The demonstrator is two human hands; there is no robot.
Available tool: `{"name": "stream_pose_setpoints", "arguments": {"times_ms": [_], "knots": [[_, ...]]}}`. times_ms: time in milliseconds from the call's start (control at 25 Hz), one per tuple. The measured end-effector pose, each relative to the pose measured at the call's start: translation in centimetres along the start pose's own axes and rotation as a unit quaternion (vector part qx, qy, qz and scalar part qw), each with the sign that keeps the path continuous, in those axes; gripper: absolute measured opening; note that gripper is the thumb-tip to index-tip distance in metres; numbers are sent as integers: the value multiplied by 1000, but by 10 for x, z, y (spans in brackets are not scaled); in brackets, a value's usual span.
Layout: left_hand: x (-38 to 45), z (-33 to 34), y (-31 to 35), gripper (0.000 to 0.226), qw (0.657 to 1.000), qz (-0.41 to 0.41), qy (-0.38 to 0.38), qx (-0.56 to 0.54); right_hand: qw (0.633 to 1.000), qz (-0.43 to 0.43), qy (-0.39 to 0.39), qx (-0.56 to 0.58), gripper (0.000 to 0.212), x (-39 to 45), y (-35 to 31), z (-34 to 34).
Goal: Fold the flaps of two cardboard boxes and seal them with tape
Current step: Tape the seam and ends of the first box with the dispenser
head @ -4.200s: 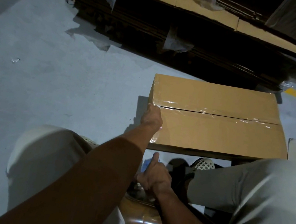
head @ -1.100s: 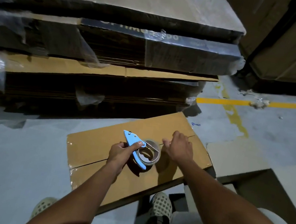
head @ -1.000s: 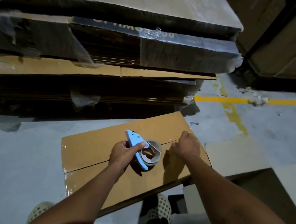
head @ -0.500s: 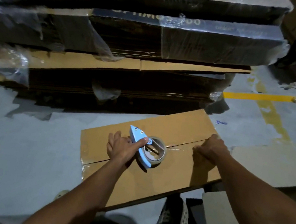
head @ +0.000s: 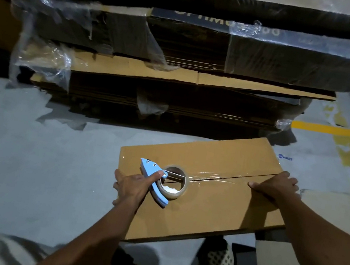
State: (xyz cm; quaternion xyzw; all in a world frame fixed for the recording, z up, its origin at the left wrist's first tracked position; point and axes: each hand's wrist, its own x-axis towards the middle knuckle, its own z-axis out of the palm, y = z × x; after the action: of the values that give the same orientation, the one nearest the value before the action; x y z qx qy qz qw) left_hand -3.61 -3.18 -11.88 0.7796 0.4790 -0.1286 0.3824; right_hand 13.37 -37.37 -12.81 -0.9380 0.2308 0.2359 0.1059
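Cardboard box seems light yet stiff; tape dispenser is gripped by left hand, three-o'clock edge pressed by right hand.

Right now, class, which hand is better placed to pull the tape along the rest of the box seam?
Left. The left hand already grips the blue tape dispenser on the seam, while the right hand pins the cardboard box at its right end.

Left hand grips with curled fingers; right hand presses flat, arms outstretched.
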Motion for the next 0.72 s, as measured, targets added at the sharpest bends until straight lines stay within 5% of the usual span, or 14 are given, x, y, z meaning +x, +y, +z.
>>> {"name": "stream_pose_setpoints", "arguments": {"times_ms": [480, 720], "knots": [[40, -24, 19, 96, 999, -12, 34, -24, 998, 56, 5, 34, 101, -8, -1, -12], [55, -92, 2, 96, 988, -55, 70, -127, 995, -30, 33, 91, 104, -50, -72, -23]]}}
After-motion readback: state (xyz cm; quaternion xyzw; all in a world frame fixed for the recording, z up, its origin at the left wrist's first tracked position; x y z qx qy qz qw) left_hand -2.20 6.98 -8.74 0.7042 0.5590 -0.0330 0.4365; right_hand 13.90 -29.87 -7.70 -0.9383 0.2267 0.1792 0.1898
